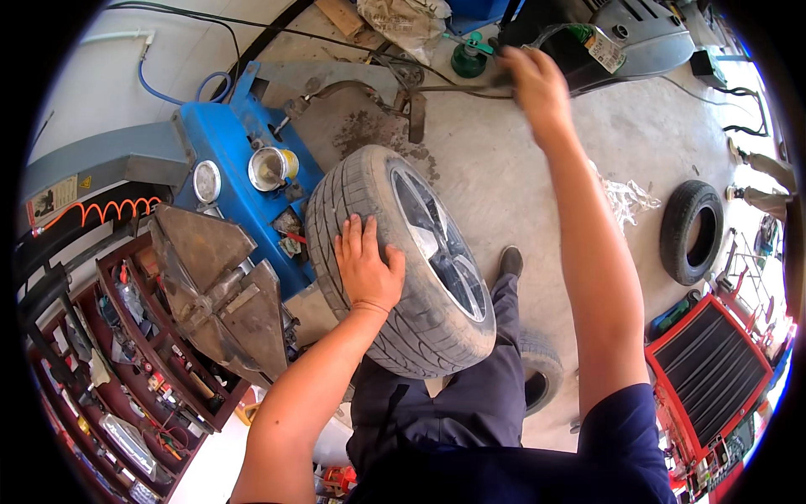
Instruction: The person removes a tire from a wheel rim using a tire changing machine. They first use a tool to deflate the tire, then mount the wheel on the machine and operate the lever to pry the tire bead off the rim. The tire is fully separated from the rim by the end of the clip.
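Observation:
A wheel, a tyre (348,197) mounted on a silver and black alloy rim (424,231), stands tilted in front of my legs. My left hand (369,265) lies on its tread with the fingers spread, steadying nothing else. Up at the far side, my right hand (540,88) is stretched out beside a dark grey machine (646,38). Its fingers are smeared by motion, and I cannot make out whether anything is in them. Just left of that hand sits a green pump bottle (470,57) on the floor.
A blue tyre machine (227,151) with a metal turntable (218,294) and a paste tub (270,168) stands left. Shelves of tools (143,361) are below it. At right are a loose tyre (693,231) and a red tool cart (709,374); another tyre (541,370) lies by my leg.

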Demonstrator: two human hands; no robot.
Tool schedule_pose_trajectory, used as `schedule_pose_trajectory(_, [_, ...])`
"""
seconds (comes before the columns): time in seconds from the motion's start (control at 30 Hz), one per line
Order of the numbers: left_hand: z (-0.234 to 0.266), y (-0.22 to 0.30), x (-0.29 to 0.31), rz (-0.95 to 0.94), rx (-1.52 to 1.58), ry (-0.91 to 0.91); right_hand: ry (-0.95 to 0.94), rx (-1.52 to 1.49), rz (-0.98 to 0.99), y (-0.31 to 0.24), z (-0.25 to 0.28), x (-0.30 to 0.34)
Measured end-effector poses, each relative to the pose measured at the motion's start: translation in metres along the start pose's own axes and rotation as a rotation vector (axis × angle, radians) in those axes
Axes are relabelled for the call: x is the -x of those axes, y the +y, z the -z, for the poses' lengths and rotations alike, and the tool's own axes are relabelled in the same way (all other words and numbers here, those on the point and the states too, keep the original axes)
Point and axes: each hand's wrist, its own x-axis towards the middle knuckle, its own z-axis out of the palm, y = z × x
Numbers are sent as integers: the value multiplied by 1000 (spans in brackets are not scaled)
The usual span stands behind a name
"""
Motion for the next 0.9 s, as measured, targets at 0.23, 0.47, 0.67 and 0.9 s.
schedule_pose_trajectory(0.23, [-8, 3, -10, 5, 63, 14, -402, 1097, 774, -74, -133, -54])
schedule_pose_trajectory(0.47, [-6, -18, -27, 13, 60, 18, -299, 605, 569, -67, -113, -29])
schedule_pose_trajectory(0.67, [-6, -11, -26, 25, 40, 14, -417, 869, 544, -80, -120, -23])
schedule_pose_trajectory(0.9, [-12, -4, -31, -30, 16, 66, -481, 1114, 533, -100, -132, -7])
